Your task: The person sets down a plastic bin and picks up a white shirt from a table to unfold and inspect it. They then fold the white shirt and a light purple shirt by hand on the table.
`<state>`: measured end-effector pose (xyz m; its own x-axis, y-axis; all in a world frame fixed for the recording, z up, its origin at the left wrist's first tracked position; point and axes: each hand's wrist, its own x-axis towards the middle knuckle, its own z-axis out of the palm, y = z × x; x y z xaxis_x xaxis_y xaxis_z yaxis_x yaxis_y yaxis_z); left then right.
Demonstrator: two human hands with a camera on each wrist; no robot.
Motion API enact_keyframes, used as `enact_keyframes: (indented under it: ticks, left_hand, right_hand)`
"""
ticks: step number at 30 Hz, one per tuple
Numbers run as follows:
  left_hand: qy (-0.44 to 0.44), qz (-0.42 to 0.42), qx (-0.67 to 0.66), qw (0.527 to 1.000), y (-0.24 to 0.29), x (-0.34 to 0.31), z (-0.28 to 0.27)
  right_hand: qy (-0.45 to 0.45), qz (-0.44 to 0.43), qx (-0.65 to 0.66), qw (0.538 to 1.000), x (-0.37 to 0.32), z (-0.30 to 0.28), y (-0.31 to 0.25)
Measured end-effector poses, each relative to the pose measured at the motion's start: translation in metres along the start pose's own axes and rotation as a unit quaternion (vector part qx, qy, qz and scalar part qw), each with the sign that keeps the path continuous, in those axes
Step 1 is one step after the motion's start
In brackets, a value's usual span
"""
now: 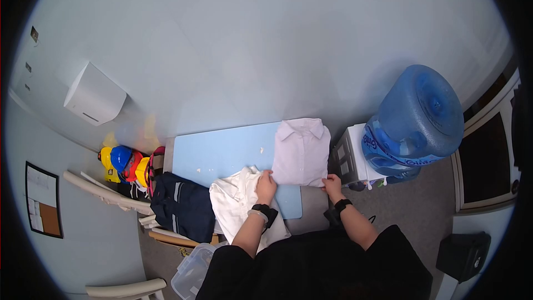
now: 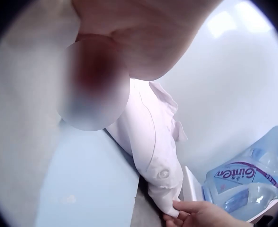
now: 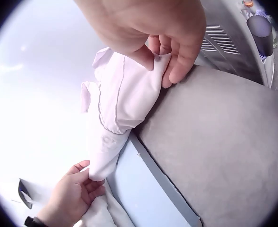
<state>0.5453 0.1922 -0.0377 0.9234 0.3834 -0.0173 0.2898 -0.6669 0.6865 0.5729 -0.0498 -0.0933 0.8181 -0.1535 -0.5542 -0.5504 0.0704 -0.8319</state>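
A pale pink collared shirt (image 1: 301, 153), folded to a rectangle, has its collar toward the wall and its lower edge toward the person. My left hand (image 1: 266, 187) pinches the shirt's lower left corner, thumb and fingers showing clearly in the right wrist view. At the opposite lower corner, my right hand (image 1: 333, 186) pinches the fabric between thumb and fingers (image 3: 179, 68). Between the two hands the hem sags a little over the light blue board (image 1: 222, 150). A crumpled white garment (image 1: 236, 195) lies beneath and beside the left hand.
Left of the white garment lies a navy garment with reflective stripes (image 1: 186, 205). Hard hats (image 1: 122, 158) sit farther left. A large blue water bottle (image 1: 413, 116) stands on a dispenser to the right. A clear plastic bin (image 1: 191, 269) is near the person's left side.
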Motion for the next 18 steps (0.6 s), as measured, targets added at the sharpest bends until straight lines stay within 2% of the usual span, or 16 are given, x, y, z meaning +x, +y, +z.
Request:
enact_keyframes:
  ticks: [4,6,7,8,9,10,12,13,15,16,18]
  left_hand:
    - [-0.020,-0.013,0.100,0.995,0.010,-0.007,0.001]
    - [-0.023,-0.022,0.133,0.991,0.017,-0.011,0.004]
    - [0.029,0.054,0.138,0.989,0.021,-0.013,0.008]
    - [0.080,0.130,0.142,0.978,0.024,-0.016,0.012]
    - [0.037,0.169,0.156,0.973,0.041,-0.020,0.007]
    - [0.038,0.169,0.156,0.972,0.050,-0.024,0.010]
    - [-0.025,0.308,0.193,0.931,0.065,-0.031,0.019]
    - [-0.025,0.308,0.192,0.931,0.059,-0.032,0.028]
    - [-0.103,0.294,0.202,0.929,0.040,-0.035,0.049]
    - [-0.103,0.296,0.200,0.928,0.036,-0.034,0.052]
    - [-0.127,0.272,0.238,0.924,0.027,-0.032,0.052]
  right_hand:
    - [-0.008,0.000,-0.008,1.000,0.003,0.000,0.003]
    - [0.026,-0.001,-0.047,0.999,0.000,0.001,0.002]
    - [0.026,-0.001,-0.047,0.999,-0.007,0.003,-0.003]
    - [0.079,-0.091,-0.164,0.979,-0.016,0.005,-0.008]
    - [0.131,-0.180,-0.277,0.935,-0.026,0.009,-0.016]
    - [0.131,-0.181,-0.276,0.935,-0.031,0.014,-0.022]
    - [0.106,-0.344,-0.349,0.865,-0.041,0.024,-0.033]
    - [0.107,-0.344,-0.349,0.865,-0.044,0.028,-0.036]
    - [-0.003,-0.452,-0.508,0.733,-0.047,0.032,-0.039]
    - [0.000,-0.452,-0.508,0.733,-0.043,0.028,-0.034]
    - [-0.109,-0.410,-0.561,0.711,-0.041,0.020,-0.025]
